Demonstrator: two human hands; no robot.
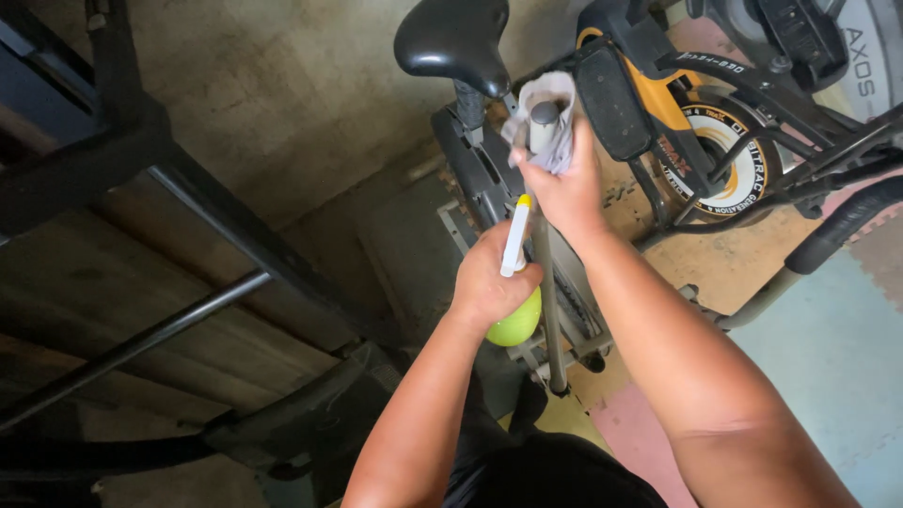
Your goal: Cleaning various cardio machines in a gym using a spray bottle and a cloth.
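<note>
Hands work at the top of an upright grey metal bar (544,282) on an exercise machine. The right hand (567,183) is closed around a pale grey cloth (550,118), which is wrapped over the bar's dark upper end, just below and to the right of the black saddle (454,39). The left hand (489,282) is clenched around a yellow-green spray bottle (515,322), whose white nozzle head with a yellow tip (516,235) rises above the fingers and sits right beside the bar, just under the right hand. The bottle's round body shows below the fist.

Behind the bar stands an orange and black exercise bike (691,122) with a round flywheel, on foam floor mats (828,348) of pink and pale blue. On the left, dark metal tubes of another frame (188,198) cross over a concrete floor (282,85).
</note>
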